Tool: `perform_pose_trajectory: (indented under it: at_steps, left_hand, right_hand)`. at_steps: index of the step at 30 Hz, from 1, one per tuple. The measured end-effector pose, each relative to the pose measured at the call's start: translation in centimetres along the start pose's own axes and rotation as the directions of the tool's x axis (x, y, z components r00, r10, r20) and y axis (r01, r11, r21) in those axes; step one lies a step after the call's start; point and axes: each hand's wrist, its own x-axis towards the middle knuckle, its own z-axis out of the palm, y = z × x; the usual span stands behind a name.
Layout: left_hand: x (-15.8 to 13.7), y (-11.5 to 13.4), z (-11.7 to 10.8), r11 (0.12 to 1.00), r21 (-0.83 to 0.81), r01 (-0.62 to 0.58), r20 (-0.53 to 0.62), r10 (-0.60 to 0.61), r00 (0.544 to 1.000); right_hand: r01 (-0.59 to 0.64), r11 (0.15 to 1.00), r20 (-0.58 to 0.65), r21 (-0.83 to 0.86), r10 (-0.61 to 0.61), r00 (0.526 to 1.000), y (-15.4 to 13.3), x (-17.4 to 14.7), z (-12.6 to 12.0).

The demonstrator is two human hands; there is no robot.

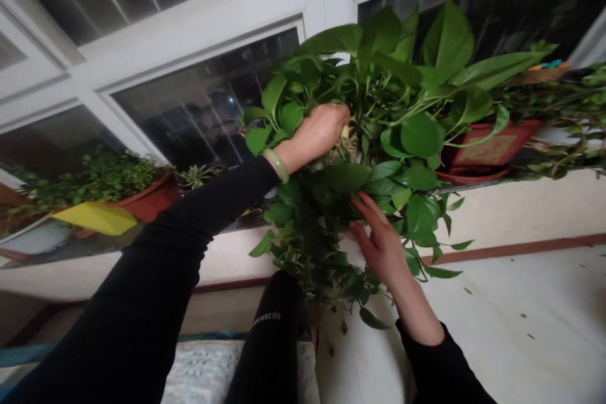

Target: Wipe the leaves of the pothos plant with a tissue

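A big leafy green pothos plant (392, 107) stands on the windowsill and spills over its edge. My left hand (319, 132) reaches into the middle of the foliage, fingers closed among the stems around something pale; a light green bangle sits on that wrist. My right hand (381, 243) is lower, fingers spread, pushing into the hanging leaves from below. What the left hand grips is mostly hidden by leaves.
A red pot (487, 151) on a saucer stands right of the plant. To the left are another red pot (149, 199) with small green plants, a yellow object (97, 218) and a small spiky plant (196, 175). Dark window panes lie behind. My knee (274, 322) is below.
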Motion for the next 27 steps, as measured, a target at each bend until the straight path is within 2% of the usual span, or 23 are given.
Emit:
perform_pose_trajectory:
  at_steps: [6, 11, 16, 20, 23, 27]
  left_hand:
    - [-0.9, 0.3, 0.9, 0.998, 0.043, 0.043, -0.035, -0.041, 0.999]
    - [-1.5, 1.1, 0.3, 0.991, 0.129, -0.037, 0.039, 0.033, 0.999]
    - [-1.3, 0.9, -0.2, 0.972, 0.201, -0.123, 0.119, 0.1, 0.988]
    - [-0.6, 1.0, 0.2, 0.978, 0.195, -0.068, 0.086, 0.052, 0.995]
    - [0.2, 1.4, 0.5, 0.986, 0.167, 0.003, 0.082, -0.017, 0.996]
    - [1.0, 1.6, 0.5, 0.989, 0.145, 0.006, 0.094, -0.02, 0.995]
  right_hand:
    - [0.059, 0.998, -0.027, -0.005, -0.059, 0.998, 0.4, 0.0, 0.4]
    - [0.031, 0.999, -0.011, 0.007, -0.031, 0.999, 0.4, 0.0, 0.4]
    - [0.026, 0.999, -0.009, 0.021, -0.026, 1.0, 0.5, 0.0, 0.5]
    - [0.058, 0.998, -0.024, 0.023, -0.057, 0.998, 0.4, 0.0, 0.5]
    - [0.032, 0.999, -0.011, 0.015, -0.032, 0.999, 0.1, 0.0, 0.3]
    - [0.007, 1.0, 0.012, -0.004, -0.007, 1.0, -0.1, 0.0, 0.0]
